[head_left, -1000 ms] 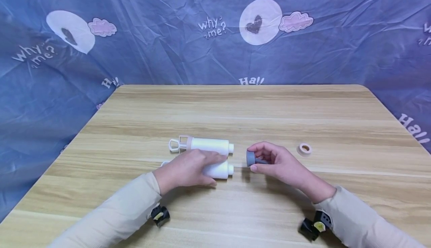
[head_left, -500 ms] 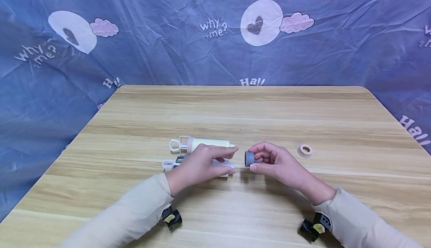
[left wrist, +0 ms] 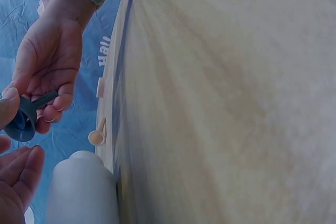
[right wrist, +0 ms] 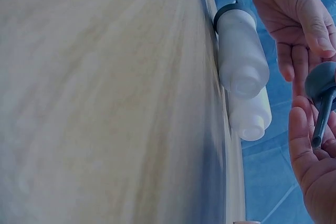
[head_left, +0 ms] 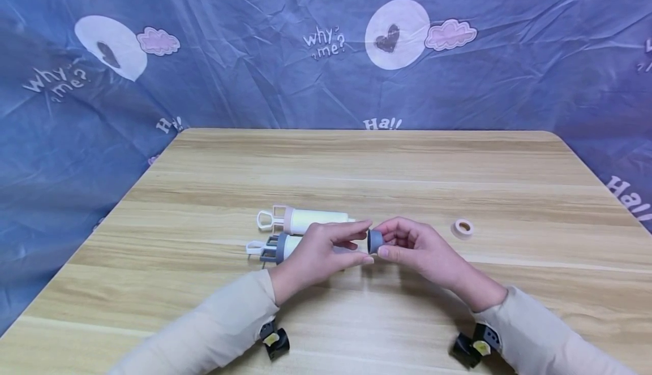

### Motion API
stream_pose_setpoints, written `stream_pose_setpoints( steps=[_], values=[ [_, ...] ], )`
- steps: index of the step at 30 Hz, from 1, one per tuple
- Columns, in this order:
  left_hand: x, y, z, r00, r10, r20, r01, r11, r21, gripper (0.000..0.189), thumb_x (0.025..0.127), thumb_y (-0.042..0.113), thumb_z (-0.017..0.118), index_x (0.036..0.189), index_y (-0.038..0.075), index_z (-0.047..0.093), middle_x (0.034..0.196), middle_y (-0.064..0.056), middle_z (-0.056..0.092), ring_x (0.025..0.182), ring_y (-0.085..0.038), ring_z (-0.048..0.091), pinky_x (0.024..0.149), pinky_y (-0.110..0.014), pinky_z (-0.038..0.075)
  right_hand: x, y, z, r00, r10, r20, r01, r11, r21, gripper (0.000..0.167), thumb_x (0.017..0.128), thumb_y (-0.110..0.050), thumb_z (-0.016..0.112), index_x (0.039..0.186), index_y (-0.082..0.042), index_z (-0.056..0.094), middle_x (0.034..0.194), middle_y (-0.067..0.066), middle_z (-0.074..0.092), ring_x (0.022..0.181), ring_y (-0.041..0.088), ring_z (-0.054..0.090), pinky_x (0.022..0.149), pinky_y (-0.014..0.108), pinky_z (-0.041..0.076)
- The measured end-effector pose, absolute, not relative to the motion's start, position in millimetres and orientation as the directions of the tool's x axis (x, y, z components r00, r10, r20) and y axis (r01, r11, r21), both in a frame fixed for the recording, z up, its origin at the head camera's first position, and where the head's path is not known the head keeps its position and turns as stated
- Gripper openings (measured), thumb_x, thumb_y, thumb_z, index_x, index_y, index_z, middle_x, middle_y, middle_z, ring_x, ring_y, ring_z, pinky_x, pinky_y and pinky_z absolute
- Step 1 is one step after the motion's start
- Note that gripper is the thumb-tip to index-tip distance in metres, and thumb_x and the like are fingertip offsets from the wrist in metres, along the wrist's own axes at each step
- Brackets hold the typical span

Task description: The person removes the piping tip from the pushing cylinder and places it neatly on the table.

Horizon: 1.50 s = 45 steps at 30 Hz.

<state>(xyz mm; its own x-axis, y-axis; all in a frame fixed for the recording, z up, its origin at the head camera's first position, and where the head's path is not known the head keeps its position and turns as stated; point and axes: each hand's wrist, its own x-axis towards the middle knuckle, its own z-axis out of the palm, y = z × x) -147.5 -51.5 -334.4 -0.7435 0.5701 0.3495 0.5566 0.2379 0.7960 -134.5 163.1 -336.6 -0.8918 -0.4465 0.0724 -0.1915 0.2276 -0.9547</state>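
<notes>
My right hand (head_left: 415,245) pinches a dark grey funnel-shaped nozzle (head_left: 375,241) between thumb and fingers, above the table. Its wide mouth points left, and a thin tube runs back toward the palm. My left hand (head_left: 328,250) reaches to the mouth, thumb below and fingers above; whether it touches the rim is unclear. Under and behind the left hand lie two white bottles with ring handles: one with a grey collar (head_left: 277,248), partly covered by the hand, and one with a pink collar (head_left: 305,220) just beyond. Both bottle necks show in the right wrist view.
A small pale pink ring-shaped piece (head_left: 463,228) lies right of the right hand. In the left wrist view, a small cream funnel-shaped piece (left wrist: 97,137) lies on the table (left wrist: 210,103). A blue printed cloth (head_left: 254,52) hangs behind the table.
My left hand has let go of the grey-collared bottle and moved right to the grey nozzle. The right hand has stayed nearly in place, with the nozzle slightly further left.
</notes>
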Motion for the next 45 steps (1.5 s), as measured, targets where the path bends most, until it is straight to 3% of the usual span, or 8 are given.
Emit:
stream_pose_setpoints(
  steps=[9,16,22,38,45],
  values=[
    [-146.2,-47.7,-336.8,-0.741,0.555,0.377,0.563,0.21,0.799,0.046,0.076,0.009,0.075,0.118,-0.003,0.06,0.114,-0.015,0.064,0.09,-0.023,0.067,0.077,-0.016,0.052,-134.5,162.6,-337.4,-0.89,-0.451,0.07,-0.192,0.231,-0.954,0.031,0.084,-0.011,0.066,0.11,0.004,0.057,0.094,0.013,0.063,0.084,0.016,0.062,0.074,0.026,0.053],
    [-146.0,-48.6,-335.5,-0.745,0.549,0.38,0.57,0.227,0.789,0.044,0.077,0.011,0.075,0.118,0.0,0.062,0.113,-0.013,0.065,0.09,-0.019,0.068,0.077,-0.016,0.051,-134.2,164.5,-336.7,-0.894,-0.445,0.057,-0.171,0.22,-0.96,0.032,0.083,-0.01,0.067,0.111,0.003,0.057,0.097,0.014,0.063,0.086,0.016,0.062,0.075,0.027,0.053],
    [-146.4,-52.1,-333.9,-0.761,0.528,0.377,0.565,0.256,0.784,0.043,0.077,0.011,0.075,0.118,0.004,0.063,0.109,-0.012,0.067,0.086,-0.022,0.069,0.077,-0.016,0.051,-132.8,170.0,-336.3,-0.917,-0.395,0.054,-0.163,0.247,-0.955,0.033,0.084,-0.011,0.067,0.11,0.007,0.056,0.096,0.015,0.064,0.083,0.014,0.061,0.07,0.025,0.052],
    [-145.7,-58.0,-334.2,-0.801,0.493,0.34,0.531,0.322,0.784,0.045,0.077,0.015,0.075,0.12,0.008,0.063,0.112,-0.008,0.067,0.087,-0.016,0.068,0.077,-0.016,0.051,-133.0,180.3,-337.9,-0.942,-0.336,0.013,-0.14,0.357,-0.923,0.023,0.082,-0.013,0.068,0.099,0.002,0.062,0.083,0.006,0.063,0.072,0.012,0.057,0.062,0.025,0.049],
    [-144.3,-59.6,-333.4,-0.793,0.498,0.35,0.536,0.3,0.789,0.045,0.077,0.015,0.075,0.12,0.008,0.063,0.113,-0.009,0.066,0.089,-0.016,0.068,0.078,-0.016,0.051,-134.1,179.5,-338.7,-0.934,-0.356,0.013,-0.148,0.355,-0.923,0.023,0.083,-0.013,0.068,0.101,0.001,0.062,0.086,0.008,0.063,0.075,0.013,0.058,0.065,0.025,0.05]
  ],
)
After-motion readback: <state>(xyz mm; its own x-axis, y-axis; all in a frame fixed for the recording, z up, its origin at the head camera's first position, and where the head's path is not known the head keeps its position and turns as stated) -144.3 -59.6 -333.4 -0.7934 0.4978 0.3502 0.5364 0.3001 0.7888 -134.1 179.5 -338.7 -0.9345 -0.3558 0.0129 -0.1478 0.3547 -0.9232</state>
